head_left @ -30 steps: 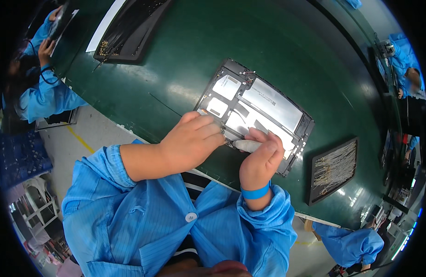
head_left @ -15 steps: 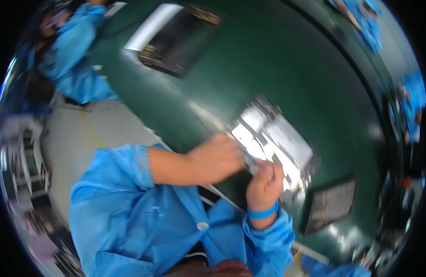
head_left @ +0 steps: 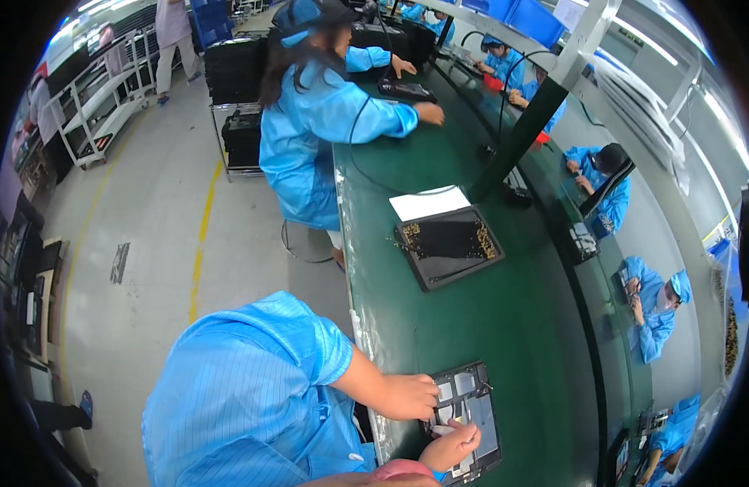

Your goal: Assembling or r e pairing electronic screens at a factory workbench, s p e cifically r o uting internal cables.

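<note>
A flat black device (head_left: 481, 410) with silver-grey panels inside lies on the green bench before me, at the lower middle. My left hand (head_left: 408, 396) rests at its left edge with the fingers curled down. What these fingers hold, if anything, is hidden. Just below it, my right hand (head_left: 453, 446) is closed in a pinch over the lower left part of the device. Something small and pale shows by its fingertips, too small to name.
Farther up the green bench (head_left: 520, 325) sits a black tray (head_left: 449, 245) of small gold-coloured parts, with a white sheet (head_left: 429, 203) behind it. A co-worker (head_left: 317, 122) in blue sits at the far left edge. A dark post (head_left: 516, 138) rises from the bench's far side.
My view has tilted up and swung, so the bench and device appear lower and more of the room shows. Both hands stay at the device, closed as before.
</note>
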`<state>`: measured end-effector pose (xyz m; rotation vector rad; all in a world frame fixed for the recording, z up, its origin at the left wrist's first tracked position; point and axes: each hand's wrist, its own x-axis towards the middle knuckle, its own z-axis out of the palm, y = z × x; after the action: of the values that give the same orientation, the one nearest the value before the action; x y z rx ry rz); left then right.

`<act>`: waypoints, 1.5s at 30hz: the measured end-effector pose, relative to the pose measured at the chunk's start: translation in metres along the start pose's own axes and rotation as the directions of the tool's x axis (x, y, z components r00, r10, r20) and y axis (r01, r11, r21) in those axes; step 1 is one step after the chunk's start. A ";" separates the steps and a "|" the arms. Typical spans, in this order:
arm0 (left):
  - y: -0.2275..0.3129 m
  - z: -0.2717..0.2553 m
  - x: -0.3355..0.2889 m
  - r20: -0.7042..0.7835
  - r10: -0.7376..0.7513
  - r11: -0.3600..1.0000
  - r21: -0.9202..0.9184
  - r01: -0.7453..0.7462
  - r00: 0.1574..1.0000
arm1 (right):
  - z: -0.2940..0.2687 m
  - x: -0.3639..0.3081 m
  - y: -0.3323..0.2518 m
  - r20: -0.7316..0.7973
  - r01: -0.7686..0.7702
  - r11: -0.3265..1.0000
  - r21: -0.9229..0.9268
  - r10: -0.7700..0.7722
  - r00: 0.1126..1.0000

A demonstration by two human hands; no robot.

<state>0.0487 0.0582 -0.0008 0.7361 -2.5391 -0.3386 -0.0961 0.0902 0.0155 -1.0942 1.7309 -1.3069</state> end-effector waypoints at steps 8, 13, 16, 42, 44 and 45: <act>-0.010 -0.025 -0.013 -0.134 -0.238 0.968 0.043 0.245 0.962 | -0.011 0.015 0.043 -0.148 0.065 0.997 0.043 -0.058 0.987; -0.033 -0.044 -0.013 0.761 -0.507 0.097 -0.415 0.904 0.404 | -0.004 0.044 0.101 -0.242 0.311 0.950 0.035 -0.294 0.925; -0.031 -0.023 -0.023 0.836 -0.447 -0.306 -0.476 0.824 0.317 | -0.001 0.042 0.093 -0.158 0.338 0.939 -0.062 -0.343 0.926; -0.026 0.006 -0.003 0.384 -0.780 -0.052 -0.827 0.560 0.495 | -0.011 -0.015 -0.009 0.226 0.359 0.856 -0.373 -0.291 0.930; -0.023 -0.006 -0.006 0.404 -0.754 -0.041 -0.816 0.576 0.519 | -0.011 -0.017 -0.010 0.092 0.157 0.945 -0.286 -0.136 0.986; -0.023 -0.011 -0.007 0.503 -0.697 -0.051 -0.746 0.664 0.511 | -0.012 -0.015 -0.012 0.078 0.113 0.967 -0.230 -0.097 0.992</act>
<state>0.0700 0.0419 -0.0021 1.4075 -1.1810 -1.8664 -0.0983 0.1069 0.0312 -1.3634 1.8328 -1.1349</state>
